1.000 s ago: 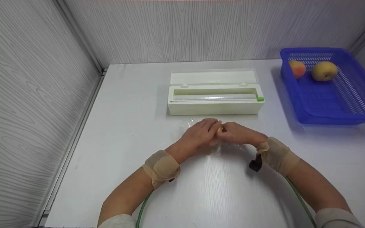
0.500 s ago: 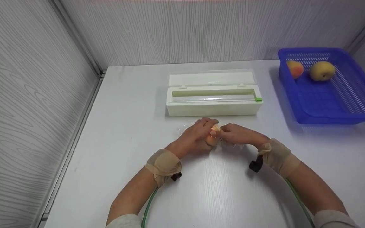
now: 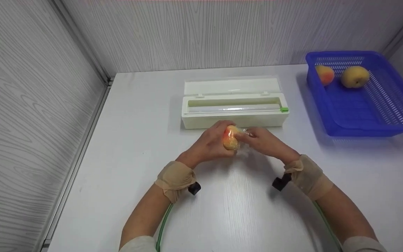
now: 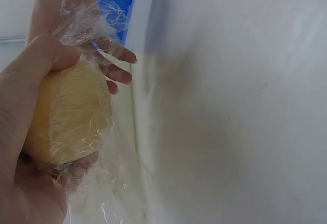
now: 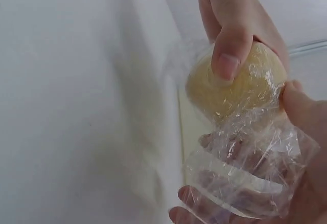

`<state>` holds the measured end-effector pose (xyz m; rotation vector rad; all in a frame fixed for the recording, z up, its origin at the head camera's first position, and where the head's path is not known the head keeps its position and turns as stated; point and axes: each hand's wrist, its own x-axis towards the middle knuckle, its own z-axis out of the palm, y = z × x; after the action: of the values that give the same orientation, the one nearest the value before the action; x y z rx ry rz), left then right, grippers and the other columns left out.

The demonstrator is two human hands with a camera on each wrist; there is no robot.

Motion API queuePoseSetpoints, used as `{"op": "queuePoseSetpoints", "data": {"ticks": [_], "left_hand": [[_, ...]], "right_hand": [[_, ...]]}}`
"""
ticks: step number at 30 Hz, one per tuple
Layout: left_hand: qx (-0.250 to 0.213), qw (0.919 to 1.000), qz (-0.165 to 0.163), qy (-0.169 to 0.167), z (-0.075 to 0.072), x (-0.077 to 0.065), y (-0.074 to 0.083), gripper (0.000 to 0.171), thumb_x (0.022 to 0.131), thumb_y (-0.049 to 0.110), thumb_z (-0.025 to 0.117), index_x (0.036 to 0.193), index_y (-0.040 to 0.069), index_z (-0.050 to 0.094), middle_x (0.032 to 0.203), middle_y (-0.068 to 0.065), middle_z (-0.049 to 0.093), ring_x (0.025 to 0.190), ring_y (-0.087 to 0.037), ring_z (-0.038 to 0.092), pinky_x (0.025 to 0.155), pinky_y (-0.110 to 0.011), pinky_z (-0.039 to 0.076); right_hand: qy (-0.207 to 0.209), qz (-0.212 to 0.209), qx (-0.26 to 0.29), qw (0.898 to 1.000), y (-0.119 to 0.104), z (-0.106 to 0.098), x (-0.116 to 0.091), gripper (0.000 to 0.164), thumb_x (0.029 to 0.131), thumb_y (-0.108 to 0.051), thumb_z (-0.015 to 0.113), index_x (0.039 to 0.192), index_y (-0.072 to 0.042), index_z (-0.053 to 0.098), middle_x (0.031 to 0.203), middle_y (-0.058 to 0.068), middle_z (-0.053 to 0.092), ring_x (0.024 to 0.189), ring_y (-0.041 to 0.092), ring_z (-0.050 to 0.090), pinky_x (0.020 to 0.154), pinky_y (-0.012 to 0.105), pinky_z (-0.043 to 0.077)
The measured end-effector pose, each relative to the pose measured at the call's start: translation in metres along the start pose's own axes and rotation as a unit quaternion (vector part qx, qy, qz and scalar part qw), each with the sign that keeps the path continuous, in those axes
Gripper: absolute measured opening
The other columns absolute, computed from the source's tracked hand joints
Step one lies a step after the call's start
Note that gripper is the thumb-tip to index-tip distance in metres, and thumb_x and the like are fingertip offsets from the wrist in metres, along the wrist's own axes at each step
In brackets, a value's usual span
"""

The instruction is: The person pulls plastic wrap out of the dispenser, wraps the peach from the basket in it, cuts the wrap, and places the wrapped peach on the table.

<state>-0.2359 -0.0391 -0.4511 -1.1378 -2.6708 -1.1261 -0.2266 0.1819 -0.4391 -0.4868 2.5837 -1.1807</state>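
Observation:
In the head view my left hand holds a yellow and red peach wrapped in clear plastic wrap, above the table in front of a white box. Its thumb lies over the fruit's yellow side in the right wrist view, and the other fingers curl behind it. A loose, crumpled end of the plastic wrap spreads from the peach across my right hand. The right thumb touches the wrapped fruit at its side, while the right fingers reach out loosely behind the film.
The white plastic-wrap box stands just beyond the hands, lid raised, with a roll inside and a green slider at its right end. A blue basket at the back right holds a peach and a round yellow fruit.
The left hand has turned and lifted slightly, bringing the mostly covered peach into sight with its red side up. The right thumb has stayed at the fruit while its fingers shifted with the film.

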Motion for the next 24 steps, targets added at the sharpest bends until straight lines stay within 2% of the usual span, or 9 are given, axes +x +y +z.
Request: {"op": "queuePoseSetpoints", "data": {"ticks": [3, 6, 8, 10, 14, 19, 24], "left_hand": [[-0.016, 0.9998, -0.006, 0.008, -0.003, 0.002, 0.003, 0.074, 0.07, 0.022, 0.082, 0.134, 0.009, 0.046, 0.125, -0.004, 0.054, 0.105, -0.013, 0.056, 0.089, -0.025, 0.051], [-0.062, 0.9979, -0.012, 0.013, -0.004, 0.005, 0.006, 0.076, 0.07, 0.023, 0.084, 0.135, 0.01, 0.046, 0.124, -0.003, 0.056, 0.105, -0.012, 0.056, 0.089, -0.025, 0.052], [-0.103, 0.9943, -0.023, 0.018, -0.005, 0.007, 0.009, 0.076, 0.071, 0.024, 0.085, 0.135, 0.012, 0.047, 0.122, -0.003, 0.058, 0.104, -0.013, 0.057, 0.088, -0.025, 0.052], [-0.138, 0.9894, -0.037, 0.025, -0.005, 0.008, 0.011, 0.075, 0.071, 0.025, 0.086, 0.135, 0.015, 0.048, 0.12, -0.002, 0.059, 0.103, -0.013, 0.058, 0.086, -0.026, 0.053], [-0.181, 0.9807, -0.051, 0.054, -0.006, 0.01, 0.016, 0.075, 0.07, 0.025, 0.087, 0.134, 0.018, 0.049, 0.121, -0.002, 0.06, 0.102, -0.013, 0.058, 0.086, -0.028, 0.052], [-0.245, 0.9651, -0.035, 0.084, -0.006, 0.013, 0.021, 0.074, 0.07, 0.019, 0.087, 0.134, 0.015, 0.049, 0.125, -0.005, 0.059, 0.103, -0.015, 0.058, 0.088, -0.03, 0.052], [-0.328, 0.939, -0.025, 0.1, -0.004, 0.019, 0.024, 0.075, 0.068, 0.019, 0.086, 0.134, 0.013, 0.051, 0.127, -0.005, 0.058, 0.106, -0.017, 0.057, 0.088, -0.03, 0.052]], "right_hand": [[-0.002, -0.015, 0.059, 0.998, 0.001, -0.002, -0.001, 0.044, 0.099, -0.049, 0.052, 0.091, -0.01, 0.071, 0.083, 0.0, 0.065, 0.077, 0.014, 0.057, 0.072, 0.034, 0.05], [-0.016, -0.017, 0.169, 0.985, 0.005, -0.003, -0.002, 0.045, 0.102, -0.045, 0.05, 0.093, -0.006, 0.072, 0.082, 0.003, 0.069, 0.07, 0.015, 0.063, 0.071, 0.035, 0.054], [-0.024, -0.016, 0.251, 0.968, 0.006, -0.003, -0.003, 0.047, 0.102, -0.045, 0.047, 0.092, -0.004, 0.07, 0.077, 0.005, 0.067, 0.061, 0.015, 0.062, 0.064, 0.034, 0.055], [-0.029, -0.019, 0.33, 0.943, 0.006, -0.001, -0.003, 0.048, 0.103, -0.045, 0.046, 0.091, -0.003, 0.067, 0.071, 0.005, 0.064, 0.051, 0.015, 0.058, 0.055, 0.031, 0.053], [-0.001, -0.036, 0.439, 0.898, -0.001, 0.004, -0.003, 0.044, 0.103, -0.041, 0.049, 0.081, -0.006, 0.064, 0.059, -0.002, 0.053, 0.041, 0.009, 0.044, 0.043, 0.026, 0.044], [0.064, -0.07, 0.507, 0.857, -0.014, 0.011, 0.0, 0.044, 0.099, -0.039, 0.058, 0.068, -0.008, 0.061, 0.05, -0.005, 0.05, 0.034, 0.005, 0.04, 0.036, 0.023, 0.038], [0.069, -0.106, 0.571, 0.811, -0.018, 0.013, 0.002, 0.045, 0.099, -0.041, 0.058, 0.065, -0.011, 0.058, 0.047, -0.009, 0.048, 0.03, 0.003, 0.038, 0.032, 0.019, 0.03]]}}
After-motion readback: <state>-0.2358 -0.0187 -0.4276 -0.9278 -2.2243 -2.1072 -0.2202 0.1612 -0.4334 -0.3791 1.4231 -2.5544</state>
